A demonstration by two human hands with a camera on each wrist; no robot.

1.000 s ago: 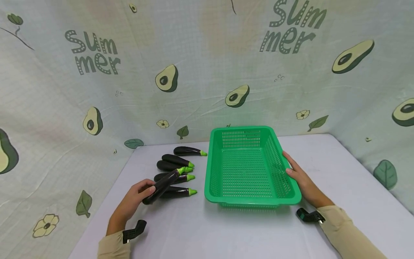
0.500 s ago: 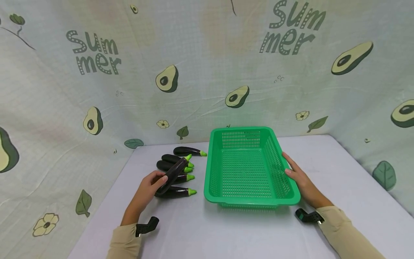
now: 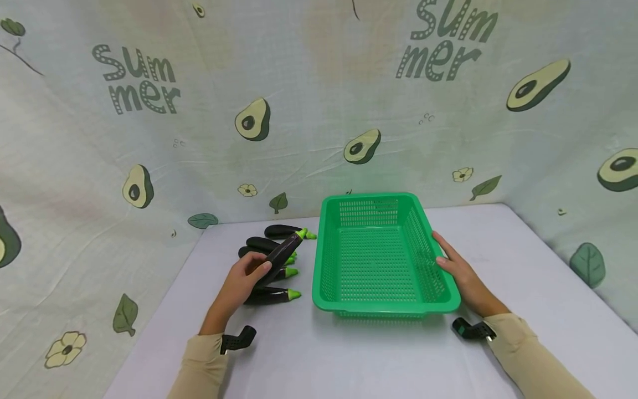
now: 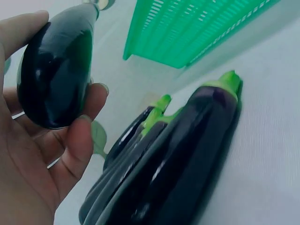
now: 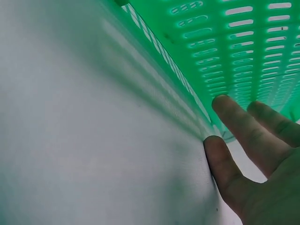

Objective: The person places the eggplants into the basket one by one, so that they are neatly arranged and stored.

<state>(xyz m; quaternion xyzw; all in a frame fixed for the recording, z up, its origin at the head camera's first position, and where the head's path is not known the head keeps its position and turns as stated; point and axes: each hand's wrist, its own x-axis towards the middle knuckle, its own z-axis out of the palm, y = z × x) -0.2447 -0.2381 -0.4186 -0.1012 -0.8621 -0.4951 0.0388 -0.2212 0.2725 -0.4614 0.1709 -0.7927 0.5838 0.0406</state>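
Note:
My left hand (image 3: 241,282) grips a dark purple eggplant (image 3: 285,254) by its thick end, thumb on one side and fingers on the other. Its green stem end points up and right, toward the basket. In the left wrist view this eggplant (image 4: 58,70) is above several others. Those lie in a loose row, the nearest eggplant (image 3: 269,296) in plain sight and some partly hidden behind the hand. At the right side of a green plastic basket (image 3: 386,308) rests my right hand (image 3: 466,280), thumb at the rim. The right wrist view shows extended fingers (image 5: 253,136) against its slotted wall.
A white cloth covers the table (image 3: 349,360). Behind it hangs a printed curtain (image 3: 309,83) with avocados and lettering. The basket has nothing in it. A farther eggplant (image 3: 281,231) lies near the back edge, left of the basket.
My left hand has carried the eggplant right and slightly farther back, over the row and closer to the basket. The right hand and basket stay in place; the head view shifts slightly.

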